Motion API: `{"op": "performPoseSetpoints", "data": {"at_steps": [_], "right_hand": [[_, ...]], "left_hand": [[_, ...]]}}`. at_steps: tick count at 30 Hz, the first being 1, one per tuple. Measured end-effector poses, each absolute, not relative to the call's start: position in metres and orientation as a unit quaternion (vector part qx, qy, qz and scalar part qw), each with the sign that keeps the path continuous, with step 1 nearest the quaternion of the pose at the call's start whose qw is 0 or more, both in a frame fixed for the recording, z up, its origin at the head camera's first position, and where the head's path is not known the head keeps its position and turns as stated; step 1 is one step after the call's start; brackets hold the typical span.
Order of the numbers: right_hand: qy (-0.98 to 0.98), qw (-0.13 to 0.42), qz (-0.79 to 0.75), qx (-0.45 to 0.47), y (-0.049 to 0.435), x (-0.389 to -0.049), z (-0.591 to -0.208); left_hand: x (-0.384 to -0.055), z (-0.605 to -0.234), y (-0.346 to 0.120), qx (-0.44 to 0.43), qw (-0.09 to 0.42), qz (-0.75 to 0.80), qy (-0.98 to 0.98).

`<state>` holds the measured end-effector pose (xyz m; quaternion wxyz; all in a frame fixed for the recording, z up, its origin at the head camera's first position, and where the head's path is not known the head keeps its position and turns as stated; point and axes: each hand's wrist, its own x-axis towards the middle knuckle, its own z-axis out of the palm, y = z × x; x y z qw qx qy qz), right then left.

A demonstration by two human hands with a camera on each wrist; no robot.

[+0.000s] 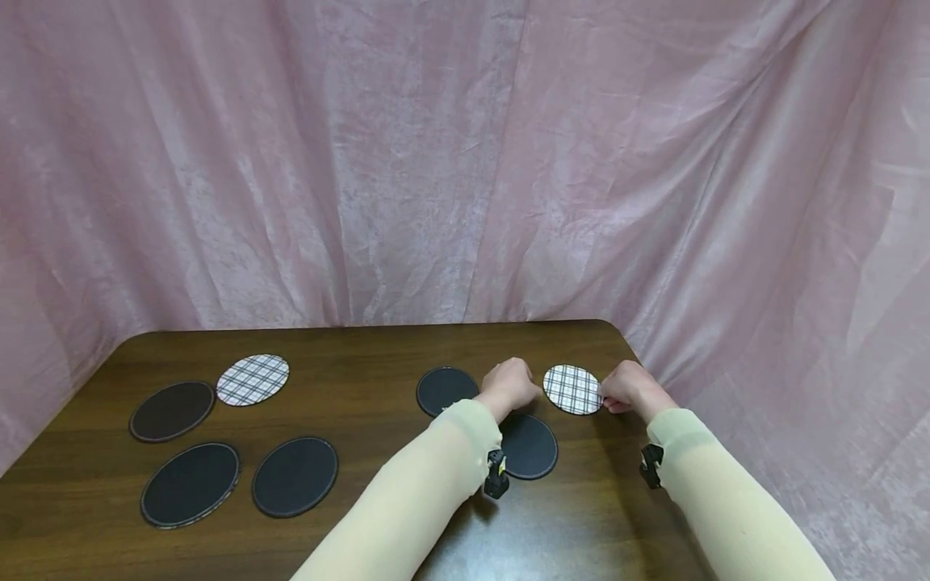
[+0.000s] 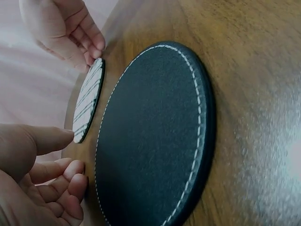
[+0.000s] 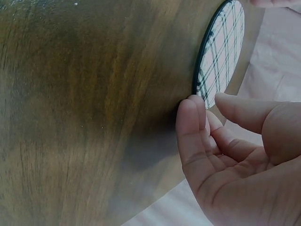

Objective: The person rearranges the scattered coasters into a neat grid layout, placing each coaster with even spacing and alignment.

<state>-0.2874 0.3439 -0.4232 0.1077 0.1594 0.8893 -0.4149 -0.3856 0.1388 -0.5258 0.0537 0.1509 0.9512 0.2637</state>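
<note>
A round coaster with a white plaid top (image 1: 572,390) and dark edge lies on the table's right side, between the two hands. At its right rim, the right hand (image 1: 634,389) pinches the edge: the fingertips (image 3: 190,113) meet the dark border and the thumb is just over the plaid face. On the other side, the left hand (image 1: 510,384) has loosely curled fingers, and its thumb (image 2: 54,140) points at the coaster's near rim; whether it touches is unclear. Beneath the left wrist lies a black stitched coaster (image 2: 150,127), partly covered by the sleeve in the head view.
Another black coaster (image 1: 443,390) lies left of the left hand. Farther left are a second plaid coaster (image 1: 253,380), a dark brown coaster (image 1: 173,411) and two black ones (image 1: 191,484). A pink curtain (image 1: 421,161) hangs behind the wooden table (image 1: 363,355).
</note>
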Motion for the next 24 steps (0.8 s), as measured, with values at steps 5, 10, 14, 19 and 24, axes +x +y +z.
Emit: {"op": "performPoseSetpoints", "data": {"at_steps": [5, 10, 14, 19, 24], "right_hand": [[0.885, 0.109, -0.422, 0.162, 0.339, -0.284, -0.421], [0.881, 0.113, -0.430, 0.160, 0.334, -0.283, -0.421], [0.877, 0.113, -0.438, 0.160, 0.330, -0.284, -0.423], [0.872, 0.105, -0.451, 0.161, 0.328, -0.286, -0.426], [0.871, 0.097, -0.453, 0.165, 0.326, -0.285, -0.425]], "left_hand": [[-0.379, -0.520, 0.139, 0.162, 0.060, 0.263, 0.949], [-0.358, -0.496, 0.135, 0.149, 0.073, 0.264, 0.950], [-0.344, -0.472, 0.132, 0.136, 0.099, 0.255, 0.952], [-0.361, -0.502, 0.145, 0.121, 0.061, 0.244, 0.960], [-0.362, -0.503, 0.151, 0.102, 0.084, 0.267, 0.955]]}}
